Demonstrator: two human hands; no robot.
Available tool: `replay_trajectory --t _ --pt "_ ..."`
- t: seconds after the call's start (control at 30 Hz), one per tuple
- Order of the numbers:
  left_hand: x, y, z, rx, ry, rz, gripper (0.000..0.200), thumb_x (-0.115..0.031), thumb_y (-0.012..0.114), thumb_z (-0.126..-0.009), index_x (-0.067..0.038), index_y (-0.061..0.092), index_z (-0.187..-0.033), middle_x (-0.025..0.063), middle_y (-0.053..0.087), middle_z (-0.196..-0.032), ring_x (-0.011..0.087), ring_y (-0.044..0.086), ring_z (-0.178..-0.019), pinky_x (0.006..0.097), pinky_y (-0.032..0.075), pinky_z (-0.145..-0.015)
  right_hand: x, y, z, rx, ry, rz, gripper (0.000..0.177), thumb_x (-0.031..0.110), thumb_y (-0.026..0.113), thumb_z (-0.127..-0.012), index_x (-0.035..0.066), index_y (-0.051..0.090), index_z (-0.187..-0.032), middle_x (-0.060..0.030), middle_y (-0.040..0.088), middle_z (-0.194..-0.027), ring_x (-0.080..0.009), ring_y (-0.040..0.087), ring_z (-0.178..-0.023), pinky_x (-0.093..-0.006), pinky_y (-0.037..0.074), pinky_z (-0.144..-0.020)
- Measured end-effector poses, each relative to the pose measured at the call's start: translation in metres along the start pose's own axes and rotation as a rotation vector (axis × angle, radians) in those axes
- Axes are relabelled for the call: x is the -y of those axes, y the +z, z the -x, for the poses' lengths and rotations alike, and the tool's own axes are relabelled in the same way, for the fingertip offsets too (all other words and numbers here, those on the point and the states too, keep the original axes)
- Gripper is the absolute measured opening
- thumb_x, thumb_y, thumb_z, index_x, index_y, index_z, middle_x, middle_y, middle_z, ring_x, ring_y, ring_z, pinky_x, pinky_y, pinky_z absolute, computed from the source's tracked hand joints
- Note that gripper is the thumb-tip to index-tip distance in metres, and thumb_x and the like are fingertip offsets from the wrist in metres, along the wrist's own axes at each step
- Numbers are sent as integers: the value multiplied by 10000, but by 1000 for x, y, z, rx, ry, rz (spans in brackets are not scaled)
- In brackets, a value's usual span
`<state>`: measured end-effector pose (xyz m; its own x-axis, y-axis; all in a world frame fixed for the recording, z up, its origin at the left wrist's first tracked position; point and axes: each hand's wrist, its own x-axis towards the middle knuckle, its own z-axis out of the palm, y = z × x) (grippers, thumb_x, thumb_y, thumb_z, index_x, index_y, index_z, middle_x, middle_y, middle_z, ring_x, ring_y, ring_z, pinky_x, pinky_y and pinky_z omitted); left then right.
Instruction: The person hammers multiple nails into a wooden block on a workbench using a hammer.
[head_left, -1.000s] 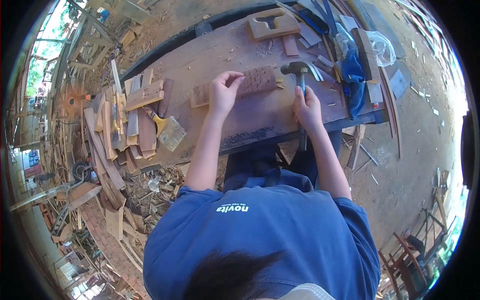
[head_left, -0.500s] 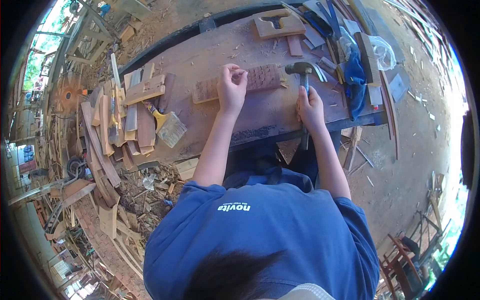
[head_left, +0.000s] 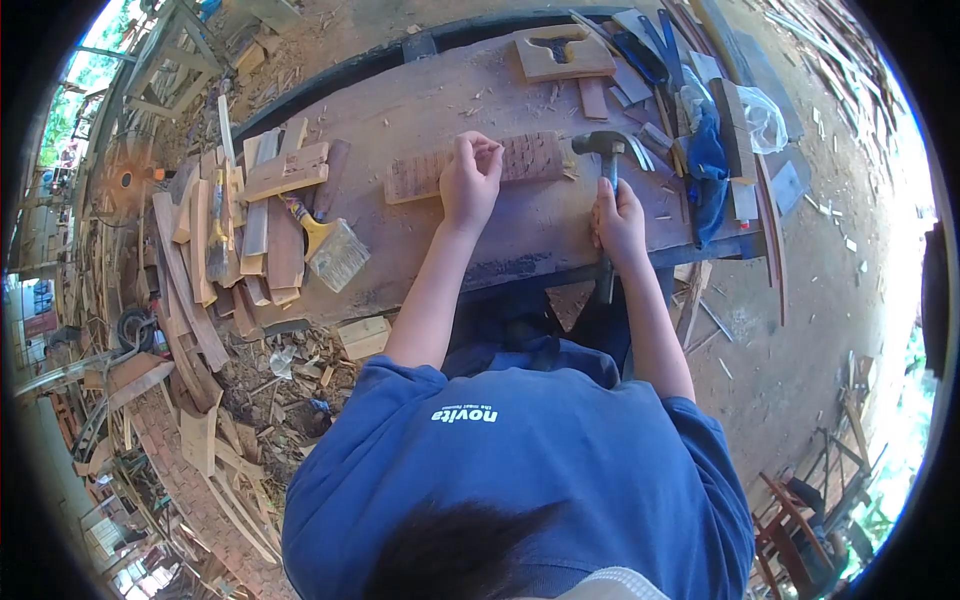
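Observation:
A reddish-brown wooden block (head_left: 532, 158) with rows of small marks lies across the workbench (head_left: 420, 110). Over its middle is my left hand (head_left: 470, 182), thumb and fingertips pinched together; what they hold, if anything, is too small to name. To the right of the block, my right hand (head_left: 619, 218) is wrapped round the handle of a claw hammer (head_left: 602, 143). The hammer stands roughly upright in view, its head above my fist and close to the block's right end.
Wood offcuts (head_left: 287, 172) and a wide brush (head_left: 338, 254) lie at the bench's left. At the back sits a cut-out wooden piece (head_left: 563, 54). A blue cloth (head_left: 708, 180), a plastic bag (head_left: 762, 122) and long strips are at the right.
My left hand has shifted slightly right along the block, still pinched. The hammer stays in my right hand, its head slightly lower. The whole view has moved a little.

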<state>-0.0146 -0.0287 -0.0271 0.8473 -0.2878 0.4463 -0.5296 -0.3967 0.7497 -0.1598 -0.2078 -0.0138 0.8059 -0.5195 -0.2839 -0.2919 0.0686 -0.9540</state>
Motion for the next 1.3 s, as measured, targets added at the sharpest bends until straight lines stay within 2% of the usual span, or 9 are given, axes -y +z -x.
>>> replay_trajectory --t 0.33,0.4,0.5,0.8,0.9,1.03,1.1,1.3 --pt "3 0 0 16 -56 55 260 -123 678 -901 -53 446 -996 81 690 -878 152 653 -753 279 498 -663 -2 1 -1 18 2 -60 286 315 486 -1023 62 482 -889 14 472 -593 -83 461 -440 -266 387 -408" --pt "4 1 -1 -26 18 61 256 -94 670 -880 -77 429 -963 76 686 -831 264 692 -744 362 524 -625 -2 2 -1 3 -26 -24 282 313 485 -1023 64 487 -892 17 469 -592 -82 463 -443 -264 387 -409" --pt "3 0 1 -14 20 72 259 -86 661 -880 -78 409 -937 78 683 -824 282 686 -742 374 524 -614 -2 4 -1 9 -34 -58 281 321 472 -1030 85 445 -880 25 418 -573 -74 391 -382 -242 338 -347" --pt "-5 -2 -4 -27 94 -38 289 -81 690 -843 -79 409 -911 57 693 -821 290 673 -721 379 526 -614 10 6 6 40 -46 -175 273 319 455 -1036 96 439 -880 23 421 -591 -65 388 -390 -228 333 -341" --pt "4 1 -2 -63 120 39 312 -90 714 -828 -78 413 -909 48 693 -809 279 669 -715 372 524 -611 30 14 17 71 -67 -201 266 312 451 -1038 95 442 -884 24 420 -593 -59 391 -399 -221 331 -347" --pt "5 -4 -2 -56 128 -5 325 -98 731 -817 -74 421 -912 44 686 -804 269 663 -714 370 522 -613 58 31 27 132 -89 -89 257 304 460 -1036 98 438 -884 35 406 -587 -53 395 -410 -210 324 -354" --pt "4 -5 -2 -25 86 -28 324 -109 735 -818 -71 428 -914 54 676 -798 272 658 -711 378 518 -610 66 40 28 154 -152 167 247 293 478 -1032 86 468 -898 40 411 -589 -39 401 -442 -206 323 -388" --pt "1 -10 -1 -6 6 -32 325 -92 725 -826 -72 416 -925 67 697 -821 266 679 -717 365 530 -626 67 61 21 156 -271 481 274 279 522 -1014 36 530 -889 29 466 -616 -31 412 -537 -235 335 -478"
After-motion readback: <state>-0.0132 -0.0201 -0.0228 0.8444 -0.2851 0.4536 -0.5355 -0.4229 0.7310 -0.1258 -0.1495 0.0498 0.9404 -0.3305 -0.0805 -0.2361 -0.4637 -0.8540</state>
